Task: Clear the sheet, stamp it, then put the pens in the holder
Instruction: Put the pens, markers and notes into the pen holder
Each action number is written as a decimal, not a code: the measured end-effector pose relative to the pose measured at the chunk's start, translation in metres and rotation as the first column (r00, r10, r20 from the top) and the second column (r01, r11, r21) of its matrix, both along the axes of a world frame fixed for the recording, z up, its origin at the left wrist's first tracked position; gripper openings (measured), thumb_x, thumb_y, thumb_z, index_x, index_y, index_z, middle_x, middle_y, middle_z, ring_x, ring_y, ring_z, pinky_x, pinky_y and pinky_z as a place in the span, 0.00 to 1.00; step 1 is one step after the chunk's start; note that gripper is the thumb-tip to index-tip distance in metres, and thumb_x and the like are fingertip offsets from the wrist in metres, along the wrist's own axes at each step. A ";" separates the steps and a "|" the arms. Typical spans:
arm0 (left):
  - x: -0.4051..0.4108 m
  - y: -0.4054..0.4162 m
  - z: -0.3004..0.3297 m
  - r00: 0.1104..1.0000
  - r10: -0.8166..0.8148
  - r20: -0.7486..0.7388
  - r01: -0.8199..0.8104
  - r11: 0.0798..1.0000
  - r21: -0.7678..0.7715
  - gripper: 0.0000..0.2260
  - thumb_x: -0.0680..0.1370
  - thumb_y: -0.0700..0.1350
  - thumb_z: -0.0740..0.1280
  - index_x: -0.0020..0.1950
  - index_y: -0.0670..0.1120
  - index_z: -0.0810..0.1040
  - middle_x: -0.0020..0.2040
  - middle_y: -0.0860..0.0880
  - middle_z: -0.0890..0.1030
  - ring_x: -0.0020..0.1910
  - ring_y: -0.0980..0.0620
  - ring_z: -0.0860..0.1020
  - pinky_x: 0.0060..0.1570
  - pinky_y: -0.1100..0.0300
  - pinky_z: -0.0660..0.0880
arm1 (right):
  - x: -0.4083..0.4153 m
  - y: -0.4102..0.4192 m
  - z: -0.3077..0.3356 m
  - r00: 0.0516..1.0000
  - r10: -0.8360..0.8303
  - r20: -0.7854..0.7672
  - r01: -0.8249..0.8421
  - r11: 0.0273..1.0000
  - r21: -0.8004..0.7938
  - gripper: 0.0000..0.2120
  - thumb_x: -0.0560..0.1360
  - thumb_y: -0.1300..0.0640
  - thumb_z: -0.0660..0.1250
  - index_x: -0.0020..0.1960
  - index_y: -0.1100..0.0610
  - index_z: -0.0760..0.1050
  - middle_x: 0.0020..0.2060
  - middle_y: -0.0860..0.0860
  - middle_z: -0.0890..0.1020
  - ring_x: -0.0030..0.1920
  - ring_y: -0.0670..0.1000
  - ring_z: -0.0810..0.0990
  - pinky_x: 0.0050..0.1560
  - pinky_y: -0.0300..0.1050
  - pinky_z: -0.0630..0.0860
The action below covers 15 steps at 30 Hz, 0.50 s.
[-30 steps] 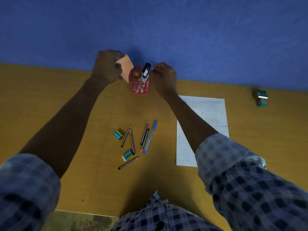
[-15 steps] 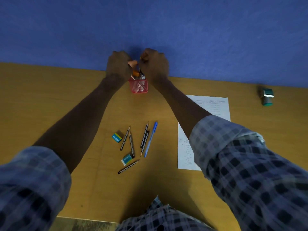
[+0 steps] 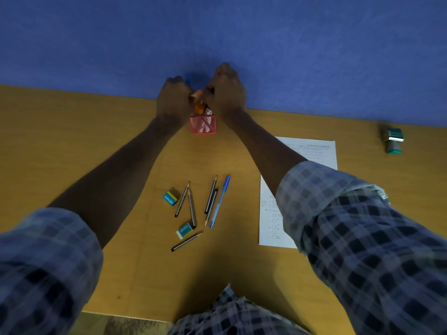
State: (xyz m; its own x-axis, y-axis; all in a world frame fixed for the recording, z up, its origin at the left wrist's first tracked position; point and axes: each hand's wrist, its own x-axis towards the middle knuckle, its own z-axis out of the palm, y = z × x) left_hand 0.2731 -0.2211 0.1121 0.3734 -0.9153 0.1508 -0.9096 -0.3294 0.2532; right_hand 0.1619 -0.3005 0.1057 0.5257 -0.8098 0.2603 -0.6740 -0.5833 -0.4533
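A red mesh pen holder stands at the far edge of the desk against the blue wall. Both hands are curled just above it. My left hand and my right hand hold a crumpled peach piece of paper between them, over the holder's mouth. The holder's contents are mostly hidden; something orange shows at its top. A printed white sheet lies to the right, partly under my right forearm. A blue pen and several pencils lie loose mid-desk. The green stamp sits at the far right.
Two teal erasers lie among the pencils. One pencil lies nearest to me. The wooden desk ends at the blue wall behind the holder and at its front edge by my checked shirt.
My left hand carried the flat peach paper right to the holder. My right hand rose to meet it, and the paper is now bunched between both hands.
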 end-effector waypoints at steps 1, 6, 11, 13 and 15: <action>0.000 0.000 -0.004 1.000 0.027 -0.010 -0.027 1.000 0.015 0.14 0.78 0.41 0.62 0.53 0.31 0.80 0.50 0.32 0.78 0.52 0.33 0.76 0.42 0.49 0.69 | 0.000 0.001 -0.002 0.999 0.021 -0.026 -0.021 1.000 -0.011 0.12 0.78 0.52 0.64 0.53 0.60 0.80 0.58 0.53 0.75 0.58 0.49 0.74 0.50 0.42 0.77; -0.001 -0.002 -0.017 0.993 0.083 -0.087 -0.080 0.996 0.040 0.18 0.81 0.50 0.62 0.52 0.34 0.81 0.48 0.35 0.80 0.49 0.38 0.79 0.40 0.50 0.71 | 0.001 0.003 -0.008 0.996 0.068 -0.049 -0.067 0.997 0.024 0.12 0.76 0.51 0.68 0.52 0.59 0.79 0.57 0.53 0.74 0.55 0.49 0.75 0.49 0.44 0.78; -0.003 0.002 -0.010 0.999 0.025 -0.043 -0.027 0.999 -0.042 0.14 0.77 0.48 0.61 0.52 0.39 0.78 0.48 0.36 0.80 0.51 0.36 0.77 0.40 0.49 0.71 | -0.003 0.005 -0.005 0.994 0.094 0.064 -0.097 0.995 0.039 0.14 0.74 0.50 0.69 0.53 0.58 0.82 0.56 0.53 0.75 0.55 0.50 0.76 0.52 0.47 0.78; -0.005 0.008 -0.008 0.998 0.023 -0.058 -0.028 0.995 -0.092 0.17 0.77 0.51 0.62 0.59 0.42 0.77 0.52 0.39 0.81 0.53 0.40 0.78 0.44 0.51 0.74 | -0.009 0.007 -0.003 0.991 0.069 0.116 -0.071 0.997 0.016 0.17 0.73 0.50 0.68 0.58 0.57 0.80 0.57 0.53 0.75 0.58 0.51 0.76 0.56 0.47 0.77; -0.006 0.016 -0.008 0.998 0.020 -0.064 -0.031 0.986 -0.162 0.20 0.77 0.56 0.62 0.59 0.43 0.78 0.50 0.43 0.82 0.50 0.44 0.80 0.42 0.56 0.72 | -0.014 0.011 -0.003 0.985 0.029 0.170 -0.027 1.000 -0.010 0.18 0.73 0.51 0.68 0.60 0.56 0.79 0.58 0.54 0.76 0.58 0.51 0.77 0.57 0.47 0.76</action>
